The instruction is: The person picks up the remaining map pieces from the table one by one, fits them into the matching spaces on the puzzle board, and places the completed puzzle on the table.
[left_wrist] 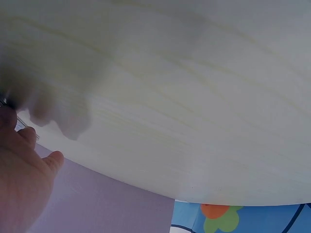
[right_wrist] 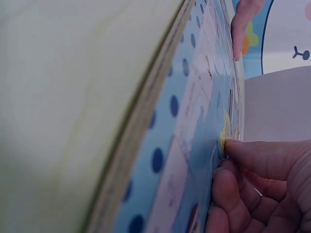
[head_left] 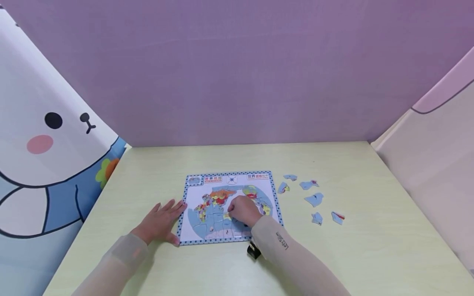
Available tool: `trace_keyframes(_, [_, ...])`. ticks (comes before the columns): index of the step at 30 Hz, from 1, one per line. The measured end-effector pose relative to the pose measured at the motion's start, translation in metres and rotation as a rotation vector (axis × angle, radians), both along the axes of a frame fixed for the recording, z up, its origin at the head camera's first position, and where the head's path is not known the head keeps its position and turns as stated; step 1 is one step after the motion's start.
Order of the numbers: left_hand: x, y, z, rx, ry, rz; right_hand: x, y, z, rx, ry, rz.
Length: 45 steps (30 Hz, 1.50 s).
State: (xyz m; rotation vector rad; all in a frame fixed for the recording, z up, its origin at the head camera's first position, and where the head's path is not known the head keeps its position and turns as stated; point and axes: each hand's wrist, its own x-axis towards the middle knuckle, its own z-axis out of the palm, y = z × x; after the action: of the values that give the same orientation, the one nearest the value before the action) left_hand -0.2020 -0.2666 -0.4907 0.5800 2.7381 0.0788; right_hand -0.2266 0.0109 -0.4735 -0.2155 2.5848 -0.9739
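Lying flat on the pale tabletop (head_left: 159,159), the map puzzle board (head_left: 194,196) sits before the person, probably so both hands reach it easily. The left hand (head_left: 160,220) spreads loosely against its left edge, seemingly steadying it, while the right hand (head_left: 245,210) curls over the map, apparently pinching a yellow-marked piece (right_wrist: 224,134) for fine control; loose pieces (head_left: 314,199) lie just to the right, presumably kept handy.

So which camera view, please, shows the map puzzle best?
The head view: it shows the map puzzle from above, nearly whole, though the right hand covers part. The right wrist view has it steeply slanted and cut off; the left wrist view, only a sliver by the left hand.
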Motion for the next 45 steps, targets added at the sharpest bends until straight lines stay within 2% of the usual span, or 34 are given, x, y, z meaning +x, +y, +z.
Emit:
trace_keyframes(15, [0.001,0.000,0.001,-0.001,-0.005,0.010,0.001,-0.001,-0.003,0.010,-0.003,-0.021])
trace_keyframes(21, [-0.001,0.003,0.003,0.006,-0.010,0.005,-0.001,0.002,-0.004,0.003,-0.009,-0.029])
trace_keyframes(29, [-0.001,-0.001,0.000,0.024,-0.013,-0.003,-0.004,0.005,0.009,0.056,0.041,0.014])
trace_keyframes(32, [0.000,-0.002,-0.001,0.030,-0.010,-0.006,-0.005,0.008,0.012,0.026,0.059,0.038])
trace_keyframes(39, [0.000,-0.001,0.000,0.025,-0.011,-0.001,-0.009,0.016,0.009,-0.066,0.128,0.173])
trace_keyframes(45, [-0.001,-0.002,-0.002,0.042,-0.005,-0.013,-0.009,0.025,0.006,-0.158,0.119,0.237])
